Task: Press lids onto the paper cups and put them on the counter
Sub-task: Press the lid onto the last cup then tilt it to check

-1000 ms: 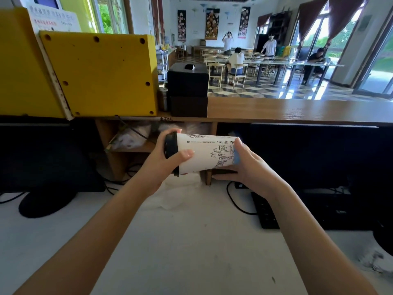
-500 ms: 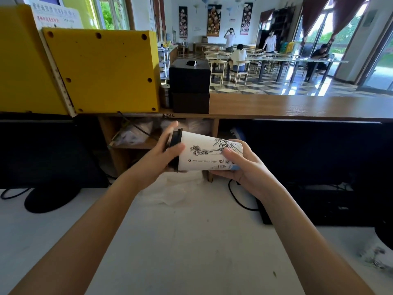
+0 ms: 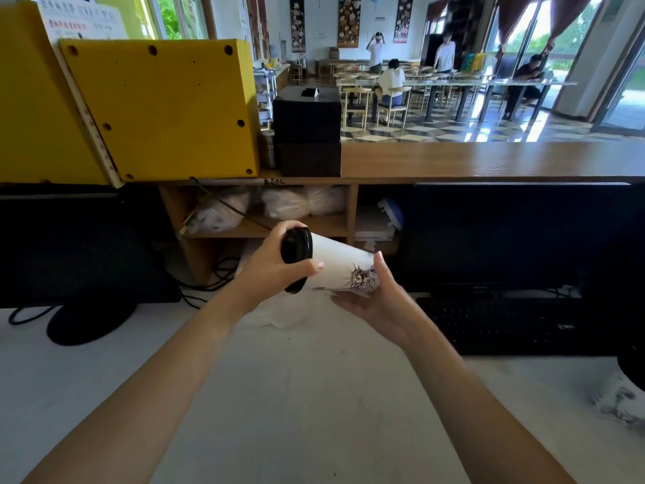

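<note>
A white paper cup (image 3: 338, 267) with a dark drawing lies almost on its side in the air above the white worktop (image 3: 307, 406). A black lid (image 3: 296, 251) sits on its mouth, which points left. My left hand (image 3: 270, 269) wraps the lid end, thumb across the cup wall. My right hand (image 3: 375, 296) cradles the cup's base from below, palm up, fingers spread. The wooden counter (image 3: 488, 160) runs across the view above and behind the cup.
A yellow box (image 3: 164, 110) and stacked black boxes (image 3: 309, 131) stand on the counter's left part. Dark monitors (image 3: 506, 235) and a black keyboard (image 3: 502, 324) flank the worktop. Another printed cup (image 3: 619, 401) lies at the right edge. People sit in the hall beyond.
The cup has dropped slightly and tilted, its base end swinging down and away. My right hand has loosened from gripping the base to an open palm under it.
</note>
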### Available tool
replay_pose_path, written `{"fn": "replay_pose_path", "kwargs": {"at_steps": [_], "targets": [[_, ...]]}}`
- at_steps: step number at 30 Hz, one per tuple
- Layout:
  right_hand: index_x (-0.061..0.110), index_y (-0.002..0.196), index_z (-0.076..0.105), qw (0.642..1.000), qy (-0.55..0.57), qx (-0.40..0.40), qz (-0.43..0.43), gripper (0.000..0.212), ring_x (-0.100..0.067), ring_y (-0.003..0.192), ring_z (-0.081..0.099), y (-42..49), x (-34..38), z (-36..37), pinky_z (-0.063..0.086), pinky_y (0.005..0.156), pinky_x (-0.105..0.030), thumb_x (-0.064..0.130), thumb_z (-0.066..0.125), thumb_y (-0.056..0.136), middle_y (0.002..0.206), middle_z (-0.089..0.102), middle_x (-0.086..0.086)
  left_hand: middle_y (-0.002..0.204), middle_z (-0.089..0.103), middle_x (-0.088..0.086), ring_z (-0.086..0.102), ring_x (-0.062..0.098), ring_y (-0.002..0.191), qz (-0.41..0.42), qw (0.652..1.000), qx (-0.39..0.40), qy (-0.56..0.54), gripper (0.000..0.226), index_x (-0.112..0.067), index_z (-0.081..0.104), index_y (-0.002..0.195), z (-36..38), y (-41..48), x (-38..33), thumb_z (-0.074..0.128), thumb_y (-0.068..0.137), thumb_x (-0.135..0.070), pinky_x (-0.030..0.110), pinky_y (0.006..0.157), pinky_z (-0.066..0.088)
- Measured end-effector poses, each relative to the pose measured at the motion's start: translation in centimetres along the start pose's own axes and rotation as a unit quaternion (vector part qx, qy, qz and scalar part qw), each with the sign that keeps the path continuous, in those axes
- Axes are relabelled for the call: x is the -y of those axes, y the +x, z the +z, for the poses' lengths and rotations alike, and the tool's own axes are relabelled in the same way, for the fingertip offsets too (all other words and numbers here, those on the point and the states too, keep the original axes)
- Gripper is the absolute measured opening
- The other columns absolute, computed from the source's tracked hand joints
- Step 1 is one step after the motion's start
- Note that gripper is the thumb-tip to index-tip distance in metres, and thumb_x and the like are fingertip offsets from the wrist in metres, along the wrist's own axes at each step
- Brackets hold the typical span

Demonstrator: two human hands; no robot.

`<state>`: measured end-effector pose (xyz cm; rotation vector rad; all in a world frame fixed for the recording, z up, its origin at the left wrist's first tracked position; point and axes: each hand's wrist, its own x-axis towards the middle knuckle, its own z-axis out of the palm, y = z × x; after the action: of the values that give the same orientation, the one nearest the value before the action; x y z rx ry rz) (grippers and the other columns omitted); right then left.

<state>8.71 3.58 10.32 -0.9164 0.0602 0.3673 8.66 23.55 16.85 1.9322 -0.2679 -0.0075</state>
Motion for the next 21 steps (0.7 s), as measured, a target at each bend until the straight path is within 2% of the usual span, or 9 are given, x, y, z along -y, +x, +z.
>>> {"fn": "replay_pose_path", "kwargs": {"at_steps": [2,5,8,10,12,14,17,19,21], "targets": [[0.008,0.132,0.047,0.996,0.079,-0.027,-0.008,0.064,-0.034,0.109,0.063,0.4,-1.8,0.2,0.052,0.094,-0.046,0.051,0.052,0.085,0.128,0.054,-0.023,0.124,0.045,-0.005,0.048,0.013,0.112,0.052,0.996,-0.001,0.075,0.072,-0.038,0.041,0.122,0.2,0.3,0.6,0.070,0.056,-0.046,0.026,0.088,0.047],[0.004,0.134,0.045,0.981,0.188,-0.038,-0.025,0.061,-0.034,0.116,0.058,1.0,-3.8,1.0,0.051,0.096,-0.045,0.047,0.048,0.092,0.134,0.052,-0.023,0.128,0.036,-0.006,0.039,0.009,0.115,0.104,0.983,0.023,0.147,0.078,-0.033,0.038,0.129,0.7,0.3,1.0,0.073,0.060,-0.041,0.010,0.085,0.034],[0.002,0.135,0.045,0.959,0.272,-0.075,-0.027,0.059,-0.032,0.113,0.060,2.0,-4.8,1.6,0.058,0.083,-0.041,0.043,0.050,0.094,0.132,0.055,-0.022,0.129,0.032,-0.010,0.033,0.004,0.119,0.129,0.971,0.051,0.196,0.085,-0.032,0.036,0.134,1.6,0.3,1.6,0.080,0.062,-0.040,0.014,0.093,0.031],[0.005,0.137,0.043,0.954,0.285,-0.087,-0.028,0.058,-0.033,0.115,0.059,2.9,-5.0,1.5,0.057,0.083,-0.041,0.042,0.052,0.093,0.133,0.054,-0.021,0.136,0.028,-0.011,0.027,0.001,0.125,0.117,0.970,0.060,0.203,0.090,-0.032,0.030,0.140,2.0,0.3,2.2,0.082,0.067,-0.038,0.022,0.103,0.028],[0.008,0.138,0.042,0.951,0.287,-0.110,-0.040,0.057,-0.035,0.116,0.057,3.6,-4.5,1.1,0.053,0.087,-0.047,0.036,0.057,0.091,0.133,0.052,-0.021,0.144,0.021,-0.015,0.020,-0.001,0.129,0.070,0.981,0.064,0.170,0.095,-0.032,0.019,0.146,2.1,0.4,3.0,0.077,0.072,-0.039,0.023,0.105,0.023],[0.009,0.135,0.042,0.955,0.264,-0.122,-0.056,0.051,-0.035,0.113,0.057,4.0,-3.3,0.8,0.051,0.088,-0.050,0.031,0.057,0.092,0.129,0.053,-0.020,0.140,0.022,-0.019,0.021,-0.002,0.127,0.005,0.990,0.071,0.120,0.091,-0.032,0.013,0.149,1.8,0.4,3.8,0.070,0.080,-0.038,0.022,0.103,0.024],[0.009,0.119,0.049,0.965,0.217,-0.129,-0.065,0.031,-0.032,0.100,0.059,4.4,-1.2,0.7,0.045,0.097,-0.053,0.024,0.055,0.094,0.110,0.058,-0.017,0.133,0.042,-0.012,0.042,0.007,0.123,-0.059,0.995,0.062,0.044,0.071,-0.030,0.026,0.144,1.9,0.5,4.8,0.066,0.085,-0.029,0.026,0.098,0.040],[0.008,0.121,0.048,0.972,0.185,-0.138,-0.052,0.034,-0.030,0.096,0.060,4.8,0.1,0.9,0.046,0.095,-0.051,0.022,0.057,0.092,0.105,0.060,-0.015,0.131,0.053,0.002,0.054,0.015,0.116,-0.095,0.992,0.062,-0.048,0.060,-0.025,0.036,0.139,2.3,0.8,5.1,0.065,0.087,-0.026,0.033,0.093,0.051],[0.008,0.127,0.046,0.978,0.143,-0.147,-0.030,0.044,-0.031,0.099,0.060,5.4,1.5,1.0,0.048,0.091,-0.050,0.023,0.062,0.090,0.109,0.060,-0.015,0.127,0.058,0.010,0.059,0.020,0.113,-0.139,0.980,0.077,-0.116,0.052,-0.017,0.042,0.135,2.7,1.4,5.3,0.061,0.088,-0.030,0.035,0.090,0.054]]}}
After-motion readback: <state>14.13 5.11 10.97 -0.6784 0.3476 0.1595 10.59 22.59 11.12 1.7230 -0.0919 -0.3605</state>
